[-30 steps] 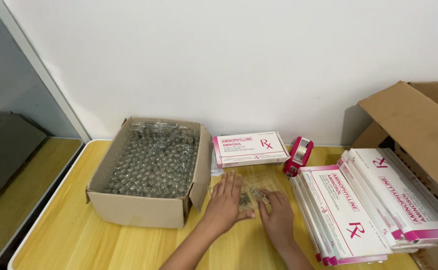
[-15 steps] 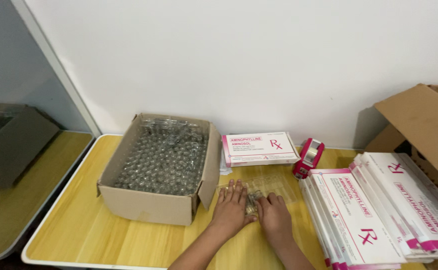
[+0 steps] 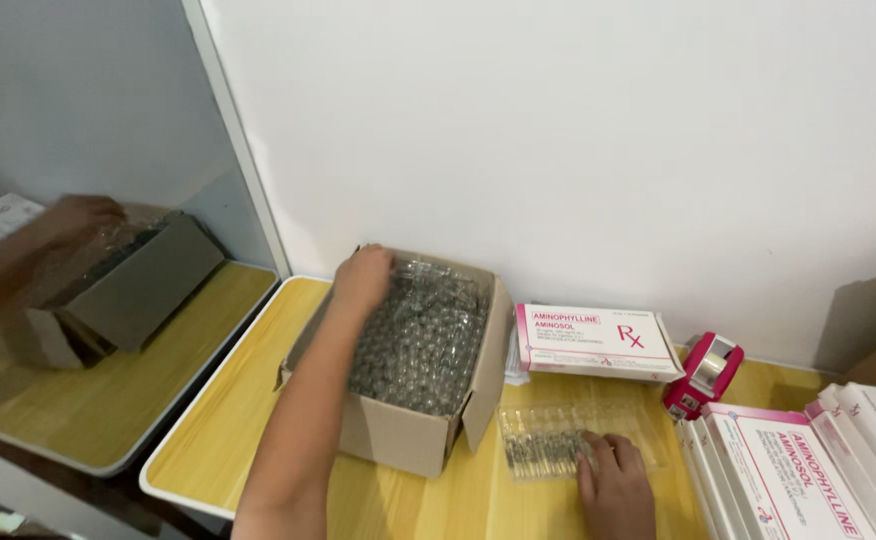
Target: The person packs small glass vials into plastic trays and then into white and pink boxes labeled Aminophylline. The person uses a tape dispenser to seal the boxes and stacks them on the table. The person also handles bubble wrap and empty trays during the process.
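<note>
left hand (image 3: 363, 277): centre frame, fingers curled into glass vials (image 3: 420, 338), grasp unclear
right hand (image 3: 615, 487): lower right, fingers spread flat on clear tray (image 3: 573, 437)
risk: vials could crack or spill if grabbed roughly

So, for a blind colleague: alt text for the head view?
Left hand reaches into a cardboard box of glass ampoules; right hand rests on a clear tray on a wooden table.

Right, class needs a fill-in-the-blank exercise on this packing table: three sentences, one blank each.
1. The left hand reaches into the cardboard ____ full of small glass vials.
2. The right hand rests on a clear plastic ____ of vials.
3. The pink tape dispenser stands on the ____ table.

Missing words: box; tray; wooden
</note>
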